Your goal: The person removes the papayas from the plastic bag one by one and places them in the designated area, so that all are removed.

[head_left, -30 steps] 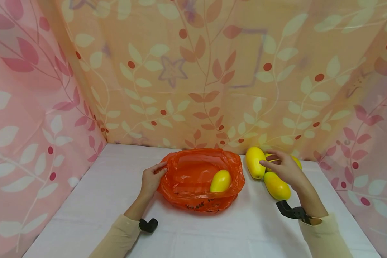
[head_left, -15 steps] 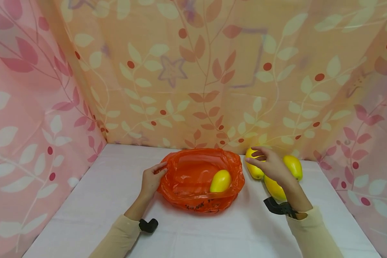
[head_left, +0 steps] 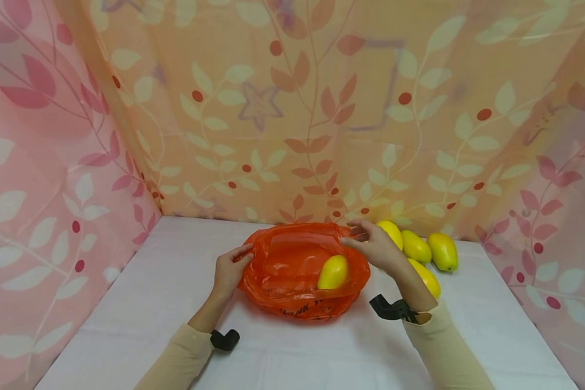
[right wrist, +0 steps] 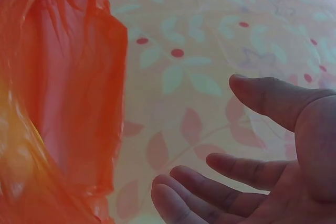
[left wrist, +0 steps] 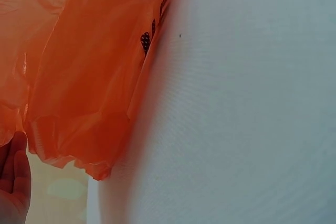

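A red-orange plastic bag (head_left: 287, 265) with dark lettering sits on the white table, its mouth spread wide. Inside it, toward the right, rests a yellow mango (head_left: 333, 272). My left hand (head_left: 228, 273) pinches the bag's left rim between thumb and fingers; in the left wrist view only part of that hand (left wrist: 14, 182) shows at the bag's edge. Over the bag's back right rim is my right hand (head_left: 377, 246), thumb and fingers apart with nothing between them. The right wrist view has this hand (right wrist: 236, 171) spread beside the orange plastic.
Several more mangoes (head_left: 442, 252) lie grouped on the table (head_left: 175, 271) right of the bag, partly behind my right hand and forearm. Patterned cloth walls (head_left: 292, 108) enclose the table at the back and both sides. A black wrist mount (head_left: 392, 309) sticks out from the right wrist.
My right hand has moved left, from above the grouped mangoes to the bag's right rim, uncovering more of the mangoes. The left hand, bag and mango inside have stayed put.
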Tool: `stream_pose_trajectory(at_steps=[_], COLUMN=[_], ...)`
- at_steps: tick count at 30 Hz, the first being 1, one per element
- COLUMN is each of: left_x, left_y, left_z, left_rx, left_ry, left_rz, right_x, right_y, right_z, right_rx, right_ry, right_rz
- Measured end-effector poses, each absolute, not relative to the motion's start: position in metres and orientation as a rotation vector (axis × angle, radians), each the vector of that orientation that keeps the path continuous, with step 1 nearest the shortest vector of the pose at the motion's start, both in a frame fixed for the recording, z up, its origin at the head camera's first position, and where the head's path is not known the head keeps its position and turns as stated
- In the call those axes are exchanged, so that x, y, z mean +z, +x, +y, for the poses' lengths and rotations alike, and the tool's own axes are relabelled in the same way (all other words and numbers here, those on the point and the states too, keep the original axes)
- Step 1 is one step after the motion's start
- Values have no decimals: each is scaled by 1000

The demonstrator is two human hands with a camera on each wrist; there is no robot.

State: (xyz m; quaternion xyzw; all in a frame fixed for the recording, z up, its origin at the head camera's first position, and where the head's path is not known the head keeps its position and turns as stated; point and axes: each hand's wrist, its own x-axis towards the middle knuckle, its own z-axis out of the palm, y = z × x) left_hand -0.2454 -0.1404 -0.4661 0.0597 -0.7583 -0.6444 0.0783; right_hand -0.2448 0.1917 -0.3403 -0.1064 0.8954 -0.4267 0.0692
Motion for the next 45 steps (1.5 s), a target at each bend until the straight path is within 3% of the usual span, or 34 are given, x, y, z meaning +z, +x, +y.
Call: stream_pose_trajectory(at_steps=[27,45], left_x=[-467,-469], left_y=[-245,-246], left_z=[-139,-140], left_rx=[-1970,-1940], left_ry=[169,173], left_rz=[-2236,-2262], right_x=[-378,-395], right_y=[-244,-239], right_z=[164,159], right_rx=[-1126,-682], right_ry=[-283,-166], right_rz=[2672,2862])
